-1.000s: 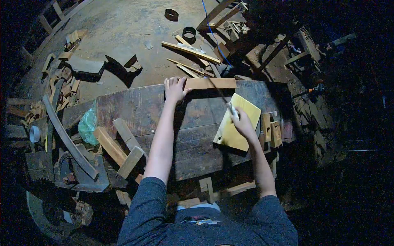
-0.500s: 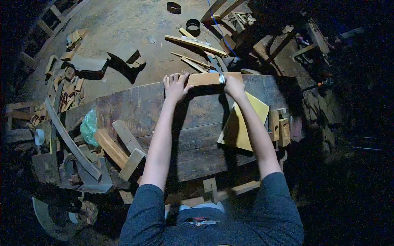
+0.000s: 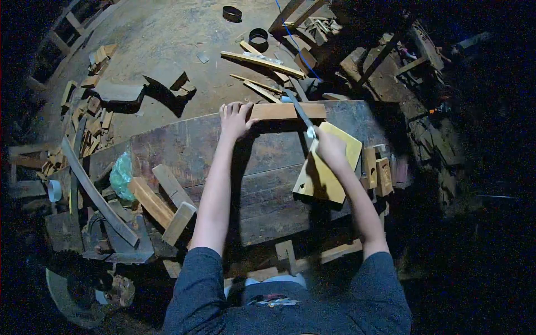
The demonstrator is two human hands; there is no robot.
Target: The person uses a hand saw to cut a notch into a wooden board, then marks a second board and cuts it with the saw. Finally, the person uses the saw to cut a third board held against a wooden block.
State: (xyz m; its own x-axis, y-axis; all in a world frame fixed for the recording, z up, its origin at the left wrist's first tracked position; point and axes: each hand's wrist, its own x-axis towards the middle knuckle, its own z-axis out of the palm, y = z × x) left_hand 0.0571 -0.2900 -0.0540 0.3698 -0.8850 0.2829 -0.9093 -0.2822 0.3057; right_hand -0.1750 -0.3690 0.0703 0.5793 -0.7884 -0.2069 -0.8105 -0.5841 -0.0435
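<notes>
At the far edge of the dark workbench [image 3: 268, 195] lies a wooden block [image 3: 279, 111]. My left hand [image 3: 235, 120] is on its left end, fingers spread over the top. A narrow saw-like blade [image 3: 300, 110] crosses the block near its right end, pointing away from me. My right hand [image 3: 330, 146] is wrapped round the pale handle end of that tool, above a yellow board [image 3: 340, 187] that lies on the bench.
Wood pieces [image 3: 153, 204] and a green plastic bag [image 3: 121, 176] lie at the left, beside a long curved strip [image 3: 97, 192]. Small wooden blocks [image 3: 384, 176] sit at the right. Beyond the bench are sticks [image 3: 262, 62] and black rings [image 3: 258, 38].
My right hand has moved back toward me and slightly right, drawing the blade across the block. More of the blade shows. My left hand stays on the block.
</notes>
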